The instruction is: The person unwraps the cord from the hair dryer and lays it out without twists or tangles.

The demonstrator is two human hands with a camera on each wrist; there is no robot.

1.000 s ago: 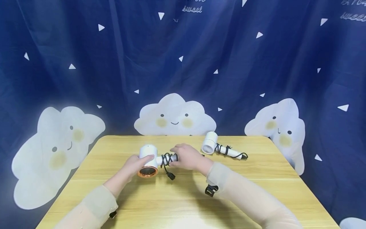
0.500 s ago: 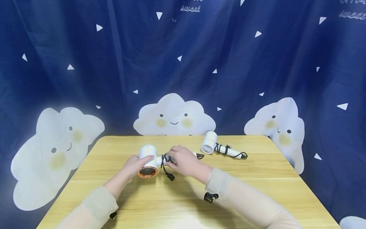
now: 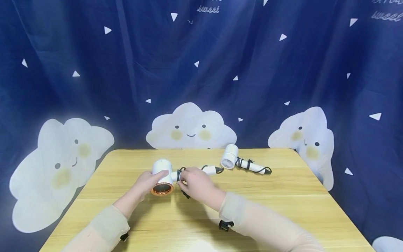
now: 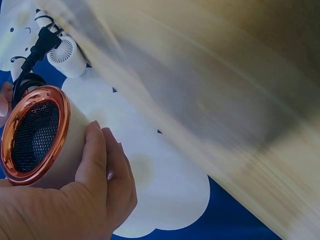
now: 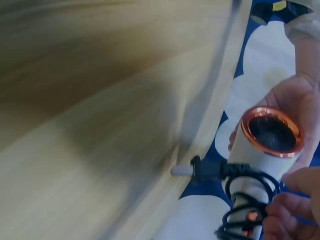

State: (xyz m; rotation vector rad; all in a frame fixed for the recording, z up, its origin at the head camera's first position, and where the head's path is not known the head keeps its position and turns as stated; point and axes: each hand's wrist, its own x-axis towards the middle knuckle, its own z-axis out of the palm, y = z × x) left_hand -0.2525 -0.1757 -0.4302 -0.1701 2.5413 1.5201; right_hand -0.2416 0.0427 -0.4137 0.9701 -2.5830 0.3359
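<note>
A white hair dryer with a copper-coloured rim lies across the middle of the table, its handle toward the right. My left hand grips the barrel, thumb on top, fingers around the far side in the left wrist view. Black power cord is wound around the handle, and its plug sticks out sideways. At the handle, close to the barrel, my right hand pinches the cord with curled fingers and thumb. That hand covers part of the handle and most of the plug in the head view.
A second white hair dryer, its cord also wrapped around the handle, lies at the back right of the wooden table. Behind the far edge hangs a dark blue curtain with smiling clouds.
My right hand has slid left along the handle toward the barrel, uncovering the handle's end and covering more of the cord and plug. The left hand keeps its hold on the barrel.
</note>
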